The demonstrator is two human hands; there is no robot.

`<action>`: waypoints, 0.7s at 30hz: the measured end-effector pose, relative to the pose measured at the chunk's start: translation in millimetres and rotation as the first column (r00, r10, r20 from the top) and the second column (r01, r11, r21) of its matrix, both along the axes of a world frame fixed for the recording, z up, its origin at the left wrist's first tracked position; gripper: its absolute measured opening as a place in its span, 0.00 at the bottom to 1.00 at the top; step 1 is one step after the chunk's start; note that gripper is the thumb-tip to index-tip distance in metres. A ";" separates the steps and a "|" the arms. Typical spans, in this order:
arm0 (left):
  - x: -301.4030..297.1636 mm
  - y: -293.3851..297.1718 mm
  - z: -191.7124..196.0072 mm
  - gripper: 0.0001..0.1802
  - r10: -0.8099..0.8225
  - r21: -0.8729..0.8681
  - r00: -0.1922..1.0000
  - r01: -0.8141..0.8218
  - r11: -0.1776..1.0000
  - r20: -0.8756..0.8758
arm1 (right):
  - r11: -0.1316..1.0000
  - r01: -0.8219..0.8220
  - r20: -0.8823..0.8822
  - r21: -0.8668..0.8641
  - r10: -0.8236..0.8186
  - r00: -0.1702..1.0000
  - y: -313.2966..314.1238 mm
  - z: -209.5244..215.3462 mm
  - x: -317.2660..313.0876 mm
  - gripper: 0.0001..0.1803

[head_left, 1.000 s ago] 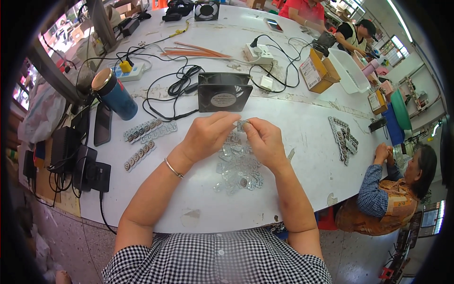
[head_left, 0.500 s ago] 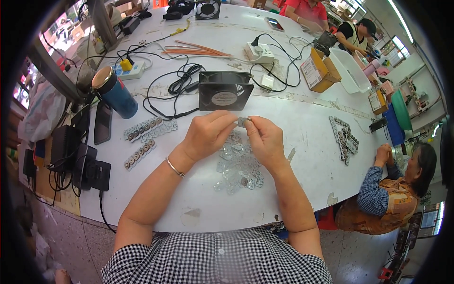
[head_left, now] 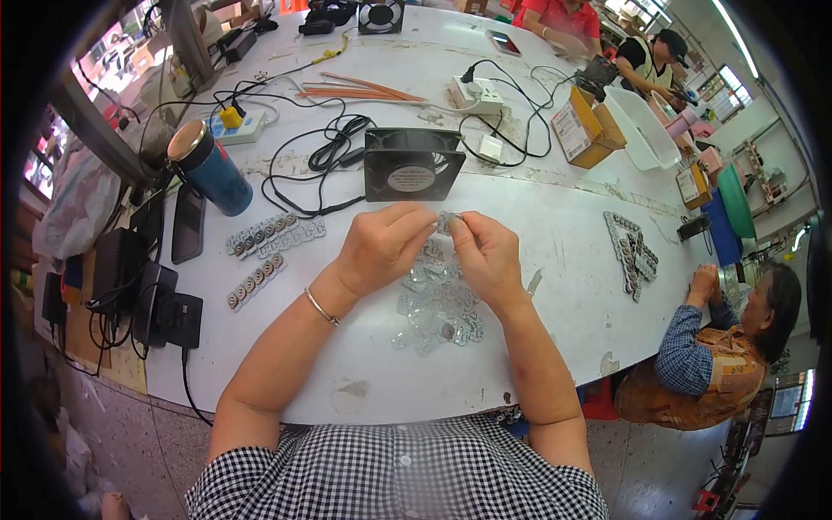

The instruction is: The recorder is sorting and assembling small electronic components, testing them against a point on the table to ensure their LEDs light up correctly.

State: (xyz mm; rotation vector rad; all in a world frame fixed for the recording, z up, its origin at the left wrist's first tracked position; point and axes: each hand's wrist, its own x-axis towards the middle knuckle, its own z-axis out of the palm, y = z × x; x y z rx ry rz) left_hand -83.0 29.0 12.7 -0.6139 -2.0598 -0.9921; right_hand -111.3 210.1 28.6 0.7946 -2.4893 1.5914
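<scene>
My right hand [head_left: 491, 256] pinches a small flat grey piece [head_left: 445, 223] between thumb and fingers. At its left edge the fingertips of my left hand [head_left: 379, 247] are pressed together; anything in them is too small to make out. Below and between both hands lies a loose pile of small clear and silvery pieces [head_left: 433, 299]. Just beyond my hands a black box fan [head_left: 412, 165] stands upright. Rows of small pieces with dark round centres [head_left: 256, 283] lie to the left, and a similar cluster [head_left: 631, 256] lies at the right.
A blue flask [head_left: 212, 169], a phone [head_left: 188, 225] and black adapters [head_left: 156, 299] with cables stand at the left. Farther off are a power strip [head_left: 477, 95], a cardboard box [head_left: 582, 132] and a white bin [head_left: 641, 130]. A person [head_left: 724, 338] sits at the right edge; others work beyond.
The small grey piece has tilted slightly in my right fingers. My hands stay in almost the same place; the pile and the rows look unchanged.
</scene>
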 end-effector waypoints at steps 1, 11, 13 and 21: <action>0.4 0.0 0.3 0.08 -0.004 -0.006 1.000 0.004 1.000 0.003 | 1.000 0.001 0.003 0.003 -0.001 1.000 0.1 -0.7 -0.2 0.11; -0.2 4.1 -2.6 0.09 -0.001 0.012 1.000 0.001 1.000 -0.010 | 0.991 0.024 0.224 -0.133 0.006 0.975 -3.4 -3.1 2.4 0.12; -0.2 4.4 -3.0 0.09 0.006 0.014 1.000 -0.006 1.000 -0.007 | 0.985 0.055 0.220 -0.162 -0.018 0.975 -5.8 -1.7 4.2 0.13; 0.2 3.4 -4.5 0.09 0.008 0.021 1.000 -0.008 1.000 -0.014 | 0.988 0.056 0.136 -0.145 -0.036 0.990 -7.2 -6.5 3.6 0.13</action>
